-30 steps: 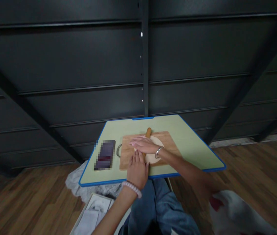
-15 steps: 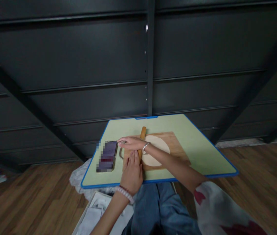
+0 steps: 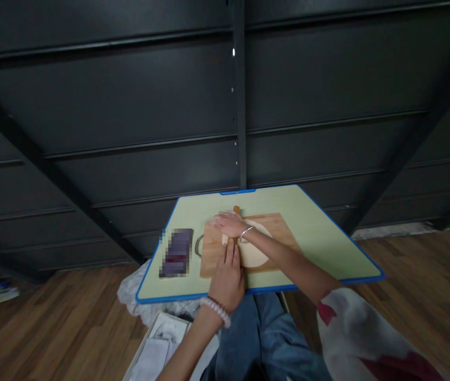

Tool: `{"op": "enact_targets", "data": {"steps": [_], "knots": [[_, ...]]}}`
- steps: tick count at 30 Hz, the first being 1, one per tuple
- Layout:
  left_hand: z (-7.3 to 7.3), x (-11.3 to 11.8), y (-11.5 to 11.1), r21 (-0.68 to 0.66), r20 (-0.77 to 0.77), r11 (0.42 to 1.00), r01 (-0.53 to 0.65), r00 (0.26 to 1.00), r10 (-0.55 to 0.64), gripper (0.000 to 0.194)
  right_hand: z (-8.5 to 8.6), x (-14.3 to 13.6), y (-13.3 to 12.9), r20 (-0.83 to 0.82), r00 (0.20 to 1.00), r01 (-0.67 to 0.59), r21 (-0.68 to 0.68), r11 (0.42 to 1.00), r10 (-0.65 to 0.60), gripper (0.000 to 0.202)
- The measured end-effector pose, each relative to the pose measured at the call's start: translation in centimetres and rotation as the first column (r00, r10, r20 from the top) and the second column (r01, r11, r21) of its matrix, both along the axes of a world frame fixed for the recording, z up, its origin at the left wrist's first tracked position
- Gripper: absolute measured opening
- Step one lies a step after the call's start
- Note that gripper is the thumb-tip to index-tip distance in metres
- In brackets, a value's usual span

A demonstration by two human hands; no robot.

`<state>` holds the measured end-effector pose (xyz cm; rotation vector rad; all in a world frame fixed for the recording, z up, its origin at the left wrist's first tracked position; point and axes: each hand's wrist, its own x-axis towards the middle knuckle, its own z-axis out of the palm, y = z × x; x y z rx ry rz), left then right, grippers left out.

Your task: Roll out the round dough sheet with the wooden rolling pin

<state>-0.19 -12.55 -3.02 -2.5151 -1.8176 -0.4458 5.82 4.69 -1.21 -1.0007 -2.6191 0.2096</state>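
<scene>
Pressing open-fingered, without grasping, on a brown wooden rolling pin (image 3: 236, 210), left hand (image 3: 227, 280) and right hand (image 3: 231, 224) could, bearing unevenly, tear the round cream dough (image 3: 254, 256).

The left hand (image 3: 227, 280) is palm down at the near edge of the board (image 3: 213, 256), fingers straight, close together and pointing toward its far side. The left wrist (image 3: 214, 308) is on the near side of the board, with the left forearm (image 3: 187, 352) slanting up to it from the lower left. The right hand (image 3: 231, 224) is palm down over the far left part of the board, open, its slightly blurred fingers pointing left. The right forearm (image 3: 288, 259) slants across the board from its near right.
</scene>
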Motion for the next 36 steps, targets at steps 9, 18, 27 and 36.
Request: {"op": "enact_targets", "data": {"steps": [9,18,27,36], "knots": [[1.2,4.7,0.0,-0.056,-0.146,0.996,0.075,0.986,-0.082,0.061,-0.9,7.7,-0.2,0.101,0.994,0.025,0.023,0.999,-0.027,0.035],[0.3,6.0,-0.3,-0.041,-0.119,0.999,-0.033,0.993,0.028,0.063,-1.6,13.0,-2.8,0.065,0.989,0.127,0.035,0.991,-0.129,0.048],[1.2,2.7,1.1,0.034,-0.164,0.976,-0.214,0.962,0.217,0.062,-2.0,12.8,-2.2,0.059,0.991,0.116,0.003,0.993,-0.116,0.050],[0.7,-0.3,3.2,0.063,-0.154,0.972,-0.227,0.960,0.234,0.062,-1.1,6.2,1.2,0.119,0.984,0.131,-0.006,0.991,-0.130,0.040]]}}
